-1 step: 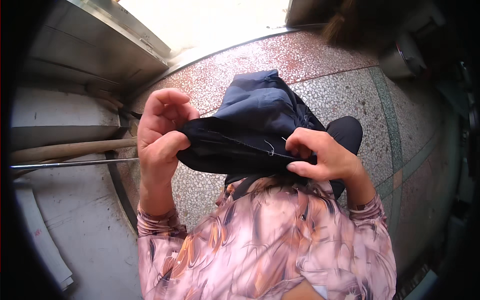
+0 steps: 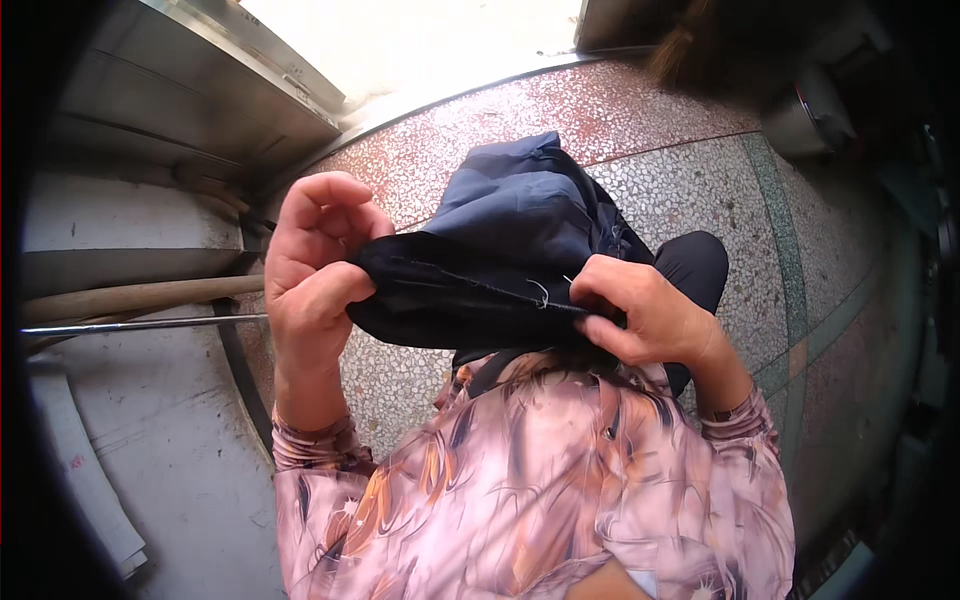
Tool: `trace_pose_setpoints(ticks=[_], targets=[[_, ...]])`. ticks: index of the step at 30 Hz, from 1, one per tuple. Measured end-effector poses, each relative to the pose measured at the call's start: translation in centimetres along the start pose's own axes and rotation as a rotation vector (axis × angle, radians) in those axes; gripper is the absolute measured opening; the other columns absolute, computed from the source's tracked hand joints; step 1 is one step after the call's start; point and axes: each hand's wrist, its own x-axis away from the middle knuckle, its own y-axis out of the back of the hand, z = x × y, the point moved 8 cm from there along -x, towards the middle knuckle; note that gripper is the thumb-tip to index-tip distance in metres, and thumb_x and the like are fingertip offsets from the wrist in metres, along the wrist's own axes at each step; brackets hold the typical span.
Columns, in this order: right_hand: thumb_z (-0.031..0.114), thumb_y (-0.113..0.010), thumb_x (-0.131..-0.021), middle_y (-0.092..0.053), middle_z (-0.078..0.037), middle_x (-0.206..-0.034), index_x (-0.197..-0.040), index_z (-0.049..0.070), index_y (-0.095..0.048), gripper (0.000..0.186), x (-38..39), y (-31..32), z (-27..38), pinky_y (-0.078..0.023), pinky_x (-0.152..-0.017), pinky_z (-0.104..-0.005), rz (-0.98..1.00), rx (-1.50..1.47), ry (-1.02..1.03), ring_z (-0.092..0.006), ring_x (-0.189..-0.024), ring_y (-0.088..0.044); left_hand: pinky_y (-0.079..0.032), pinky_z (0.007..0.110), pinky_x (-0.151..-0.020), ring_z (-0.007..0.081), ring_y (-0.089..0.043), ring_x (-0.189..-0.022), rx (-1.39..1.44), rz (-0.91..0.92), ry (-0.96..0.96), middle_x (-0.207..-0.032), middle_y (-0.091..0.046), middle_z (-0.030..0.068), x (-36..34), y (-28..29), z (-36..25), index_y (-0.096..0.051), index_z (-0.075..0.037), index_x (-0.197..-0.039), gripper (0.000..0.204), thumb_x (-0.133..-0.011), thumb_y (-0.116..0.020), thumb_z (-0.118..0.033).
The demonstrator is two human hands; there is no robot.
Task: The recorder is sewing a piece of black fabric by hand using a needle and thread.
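A dark garment [image 2: 520, 205], slate blue with a black edge piece, lies across my lap. My left hand [image 2: 318, 265] pinches the left end of the black edge between thumb and fingers. My right hand [image 2: 645, 310] grips the same edge farther right, thumb below and bent fingers above. Between the hands the black band [image 2: 450, 300] is held spread, with a seam running along it. Loose pale threads [image 2: 541, 293] stick out of the seam near my right fingers. What lies under the right fingertips is hidden.
Left of me stand a grey panel [image 2: 170, 430], a wooden pole [image 2: 140, 298] and a thin metal rod [image 2: 150, 327]. A speckled stone floor [image 2: 700, 190] stretches ahead, up to a bright doorway [image 2: 430, 40]. A metal bucket-like container [image 2: 800, 120] sits at the far right.
My left hand has shifted slightly left with its end of the black edge. My right hand keeps its grip in nearly the same place.
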Motion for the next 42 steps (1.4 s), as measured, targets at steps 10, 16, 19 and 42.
trace_pose_setpoints(ticks=[10,16,19,42], targets=[[0.006,-0.061,-0.075,-0.052,-0.004,-0.066,-0.074,-0.003,-0.054,0.012,1.3,0.6,3.8,-0.033,-0.057,-0.0244,0.130,-1.234,-0.195,-0.0123,-0.063,-0.048,-0.045,0.026,-0.070,0.0130,-0.051,-0.075,-0.070,0.147,0.314,-0.083,-0.052,0.0093,3.7,2.0,0.2,-0.048,0.002,-0.102,0.040,-0.062,-0.048,0.002],[0.015,-0.062,-0.081,-0.055,0.004,-0.072,-0.082,0.002,-0.059,0.013,1.9,-3.1,-6.5,-0.036,-0.061,-0.0194,0.049,-0.842,-0.541,-0.0023,-0.069,-0.047,-0.046,0.036,-0.084,0.0291,-0.058,-0.092,-1.270,0.477,0.269,-0.101,-0.057,0.0140,6.0,3.9,15.8,-0.050,-0.004,-0.112,0.037,-0.077,-0.061,-0.008],[0.014,-0.060,-0.077,-0.051,0.002,-0.069,-0.074,0.002,-0.054,0.015,2.7,-2.5,-6.6,-0.032,-0.057,-0.0204,-0.011,-0.863,-0.531,-0.0049,-0.062,-0.043,-0.046,0.039,-0.084,0.0320,-0.057,-0.096,-1.190,0.234,-0.162,-0.102,-0.057,0.0151,3.7,-0.8,11.4,-0.054,-0.002,-0.107,0.036,-0.073,-0.064,-0.001],[0.010,-0.061,-0.073,-0.053,-0.004,-0.066,-0.071,-0.003,-0.056,0.014,3.2,1.1,-5.9,-0.034,-0.051,-0.0230,0.050,-0.850,-0.275,-0.0088,-0.058,-0.047,-0.044,0.024,-0.068,0.0099,-0.055,-0.077,-0.276,0.553,0.376,-0.086,-0.060,0.0025,2.4,-6.1,12.6,-0.063,-0.001,-0.103,0.017,-0.087,-0.064,-0.008]])
